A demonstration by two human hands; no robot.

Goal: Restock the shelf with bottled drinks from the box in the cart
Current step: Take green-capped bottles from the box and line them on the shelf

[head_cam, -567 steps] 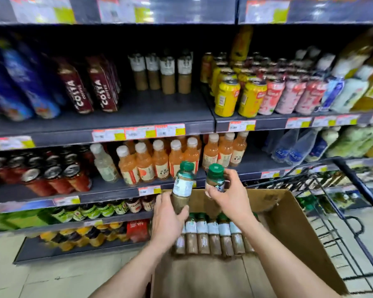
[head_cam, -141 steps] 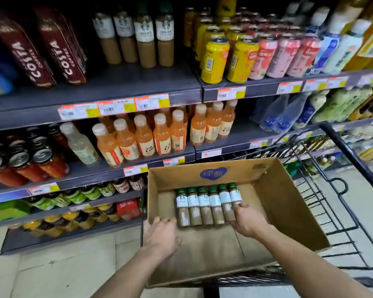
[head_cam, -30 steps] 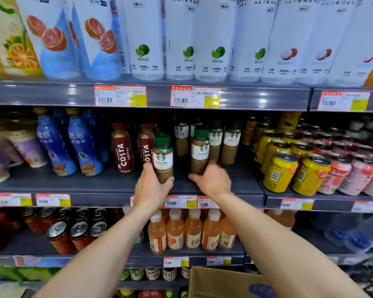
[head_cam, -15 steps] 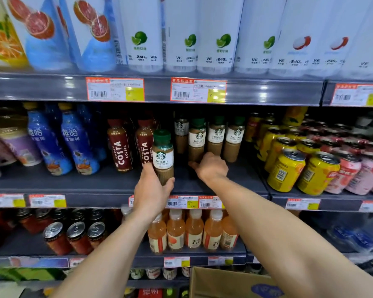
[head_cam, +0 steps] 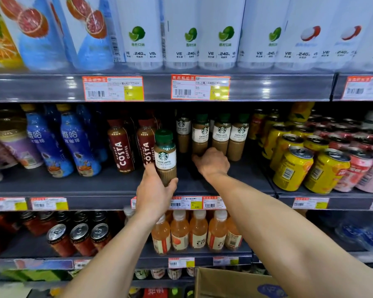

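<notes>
Right, centre of the frame: the left hand (head_cam: 154, 194) grips a green-capped latte bottle (head_cam: 165, 158) round its lower half, thumb on the left side and fingers wrapped round the right. The bottle is upright at the front edge of the middle shelf (head_cam: 84, 186), just right of two dark red Costa bottles (head_cam: 121, 147).

Just right of it, the right hand (head_cam: 211, 162) reaches deeper into the shelf, knuckles toward us, at the foot of the row of latte bottles (head_cam: 222, 134) standing at the back. Its fingertips are hidden behind the hand, so I cannot tell whether it grasps one or only touches it.

Right of the frame, yellow cans (head_cam: 293, 168) crowd the same level, pink ones beside them. To the left stand blue bottles (head_cam: 73, 143). Across the top run tall white bottles (head_cam: 181, 33), with price tags (head_cam: 200, 87) on the rail beneath them. Below the hands sit orange drink bottles (head_cam: 198, 233), and at the bottom edge a corner of the cardboard box (head_cam: 235, 284) pokes in.
</notes>
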